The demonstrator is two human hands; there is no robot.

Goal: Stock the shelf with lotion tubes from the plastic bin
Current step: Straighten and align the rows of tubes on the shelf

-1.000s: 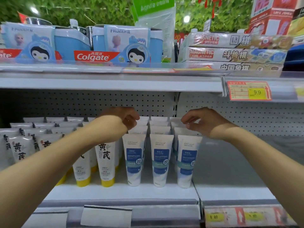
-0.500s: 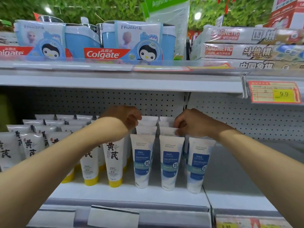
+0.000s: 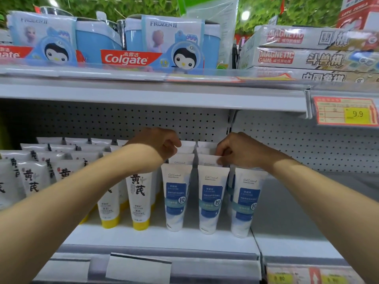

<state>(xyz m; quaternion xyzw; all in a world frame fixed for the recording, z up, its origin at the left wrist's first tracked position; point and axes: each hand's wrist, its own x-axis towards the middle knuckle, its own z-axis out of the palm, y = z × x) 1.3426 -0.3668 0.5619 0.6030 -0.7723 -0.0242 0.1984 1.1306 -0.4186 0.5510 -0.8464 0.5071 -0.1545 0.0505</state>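
Three rows of white lotion tubes with blue labels stand cap-down on the white shelf (image 3: 160, 237); the front ones are the left (image 3: 176, 199), middle (image 3: 212, 199) and right tube (image 3: 247, 203). My right hand (image 3: 238, 153) pinches the crimped top of the second tube (image 3: 207, 160) in the middle row. My left hand (image 3: 158, 143) has its fingers curled at the top edge of a rear tube (image 3: 185, 149) in the left row. The plastic bin is out of view.
White tubes with yellow caps (image 3: 139, 199) fill the shelf to the left. To the right lies a bare grey shelf bay (image 3: 291, 212) in front of a pegboard back wall. The upper shelf edge (image 3: 143, 95) hangs just above my hands, with a price tag (image 3: 344, 111).
My right hand has moved left and down from above the right row and taken hold of a tube top in the middle row. The left hand has stayed about where it was.
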